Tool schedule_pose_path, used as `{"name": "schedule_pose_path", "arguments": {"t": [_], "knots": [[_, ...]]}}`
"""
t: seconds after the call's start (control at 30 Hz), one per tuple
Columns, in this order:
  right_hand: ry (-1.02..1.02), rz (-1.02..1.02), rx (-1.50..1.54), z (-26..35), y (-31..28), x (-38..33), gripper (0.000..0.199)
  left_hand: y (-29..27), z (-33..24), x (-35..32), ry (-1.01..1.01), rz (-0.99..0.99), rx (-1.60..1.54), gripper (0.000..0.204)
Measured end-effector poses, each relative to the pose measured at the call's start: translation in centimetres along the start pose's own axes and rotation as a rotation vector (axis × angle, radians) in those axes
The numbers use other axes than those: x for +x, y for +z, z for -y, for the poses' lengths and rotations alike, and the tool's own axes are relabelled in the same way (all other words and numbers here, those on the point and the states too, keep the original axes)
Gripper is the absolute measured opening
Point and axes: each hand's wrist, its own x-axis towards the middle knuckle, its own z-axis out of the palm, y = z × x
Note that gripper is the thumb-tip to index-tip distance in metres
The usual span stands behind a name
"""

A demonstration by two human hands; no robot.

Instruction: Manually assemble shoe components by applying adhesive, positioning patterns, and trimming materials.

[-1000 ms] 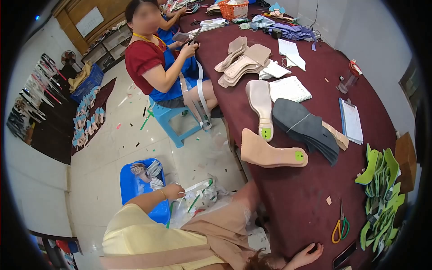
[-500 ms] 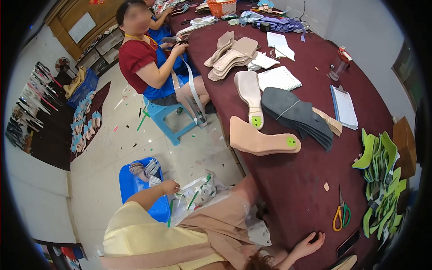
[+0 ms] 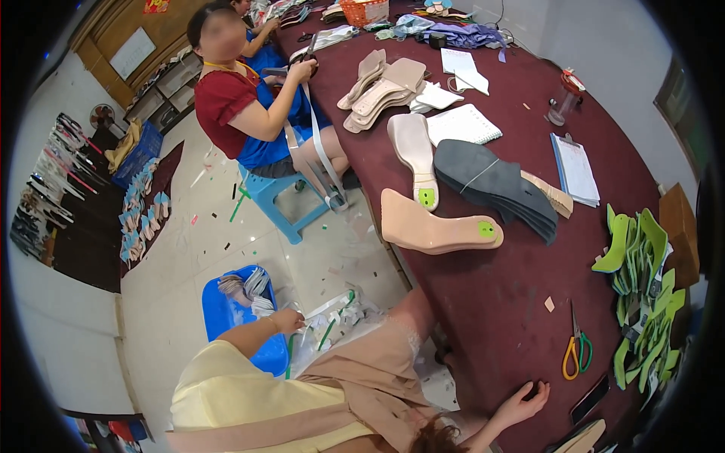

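One left hand [image 3: 287,321] hangs by the edge of a blue bin [image 3: 215,315] on the floor, just beside a clear bag of white and green scraps [image 3: 343,313]; whether its fingers grip anything cannot be told. The right hand [image 3: 522,402] lies empty, loosely curled, on a maroon-covered table [image 3: 506,317], near a dark phone [image 3: 589,399] and yellow-and-green-handled scissors [image 3: 578,355]. Bundled pieces [image 3: 255,283] sit in the bin's far end, while peach insoles [image 3: 442,226] lie farther up the table.
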Motion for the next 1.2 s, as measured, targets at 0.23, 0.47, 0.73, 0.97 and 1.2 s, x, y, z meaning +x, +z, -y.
{"name": "schedule_pose_path", "arguments": {"t": [0.23, 0.47, 0.73, 0.97, 1.2], "knots": [[0.024, -0.004, 0.002, 0.4, -0.2, 0.0, 0.03, -0.5, -0.1, -0.1, 0.028, 0.089, 0.055, 0.033], [0.017, -0.019, 0.031, 0.4, -0.1, 0.0, 0.029, -1.3, -0.4, 0.6, 0.041, 0.07, 0.05, 0.034], [0.028, -0.022, 0.033, 0.4, 0.0, 0.0, 0.028, -7.7, 0.0, 4.1, -0.026, -0.095, 0.064, 0.033], [0.032, -0.027, 0.057, 0.2, 0.0, 0.0, 0.027, -5.7, -1.5, 4.6, 0.071, -0.082, 0.112, 0.033], [0.014, -0.042, 0.065, 0.2, 0.0, -0.1, 0.026, 0.6, -2.0, 2.6, 0.03, 0.111, 0.069, 0.035]]}}
